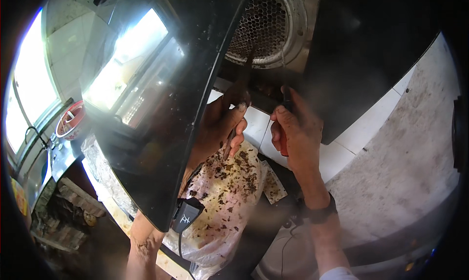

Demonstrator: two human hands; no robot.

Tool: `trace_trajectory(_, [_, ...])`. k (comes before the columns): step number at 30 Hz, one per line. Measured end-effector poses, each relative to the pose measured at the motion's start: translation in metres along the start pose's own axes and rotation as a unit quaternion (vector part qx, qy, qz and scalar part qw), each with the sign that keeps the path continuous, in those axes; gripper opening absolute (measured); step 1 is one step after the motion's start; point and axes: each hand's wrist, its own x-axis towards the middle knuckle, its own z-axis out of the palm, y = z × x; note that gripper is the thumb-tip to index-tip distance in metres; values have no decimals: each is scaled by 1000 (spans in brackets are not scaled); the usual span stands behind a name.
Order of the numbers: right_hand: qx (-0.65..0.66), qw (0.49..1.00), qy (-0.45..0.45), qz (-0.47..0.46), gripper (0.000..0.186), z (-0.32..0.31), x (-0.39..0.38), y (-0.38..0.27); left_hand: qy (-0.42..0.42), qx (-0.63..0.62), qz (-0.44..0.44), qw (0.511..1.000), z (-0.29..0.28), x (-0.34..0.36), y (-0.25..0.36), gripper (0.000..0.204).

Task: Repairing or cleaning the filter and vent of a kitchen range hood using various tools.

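Observation:
My left hand (220,133), partly behind the glossy black panel (156,167), grips a dark, grimy flat tool (244,77), seemingly a scraper, that reaches up to a greasy round perforated metal filter (259,28) in a metal ring. My right hand (300,133) is closed round a red-and-black handled tool (286,96) with a thin shaft, pointed up near the ring's lower right. Below my hands lies a whitish plastic sheet (215,216) scattered with dark brown crumbs.
Another black panel (361,45) stands at the right, above white tiles (332,160) and a stained pale surface (391,177). A red basin (68,121) sits by a window at the left. A grey basin (286,253) and a cable lie below.

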Motion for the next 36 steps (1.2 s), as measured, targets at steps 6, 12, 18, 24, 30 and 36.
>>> trace_trajectory(6, [-49, 999, -10, -3, 43, -11, 1, -2, -5, -68, -56, 996, 10, 11, 10, 33])
trace_trajectory(12, [-18, 1000, -13, -12, 43, -13, 3, 2, -51, -86, -30, 995, 5, 17, 6, 25])
trace_trajectory(18, [-57, 998, -5, -7, 39, -15, 8, -1, -52, -89, -57, 993, 4, 25, 7, 24])
trace_trajectory(24, [-131, 991, 4, -22, 35, -13, 14, -3, -47, -21, -35, 998, 0, 24, 11, 23])
trace_trajectory(30, [-189, 980, 22, -57, 36, -13, 13, -2, -27, 46, -35, 998, 0, 21, 19, 20])
trace_trajectory(36, [-186, 979, 32, -74, 36, -15, 17, 2, -22, -9, -52, 998, 1, 26, 13, 17])
